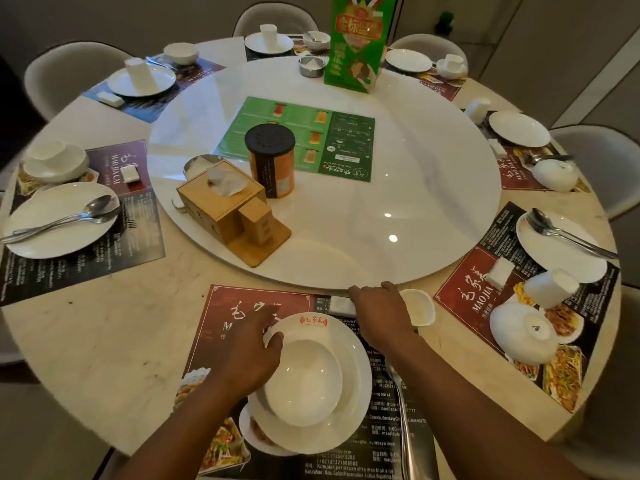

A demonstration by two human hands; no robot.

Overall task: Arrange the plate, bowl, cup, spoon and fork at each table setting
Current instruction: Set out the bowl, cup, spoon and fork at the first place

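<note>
Left grip is clamped on the bowl [304, 382]: the left hand [249, 355] curls its fingers [277, 341] over the bowl's left rim. The bowl sits in a white plate [356, 393] on a dark red placemat [221, 313], on the bench [121, 323] nearest the viewer, short of the turntable [398, 185]. Cutlery [403, 410] lies on the placemat, on the same near side of the turntable. At the turntable's near edge, the right hand [381, 310] lies palm down over one end of a small white block [341, 305], with a cup [419, 306] just beside it. Whether this grip holds the block cannot be told. Left of the turntable, a second plate [52, 237] carries a spoon [97, 204] and a fork [69, 225]. On the turntable stand a tissue box [221, 199], then a tin [272, 161], and at its far edge a green carton [360, 43].
</note>
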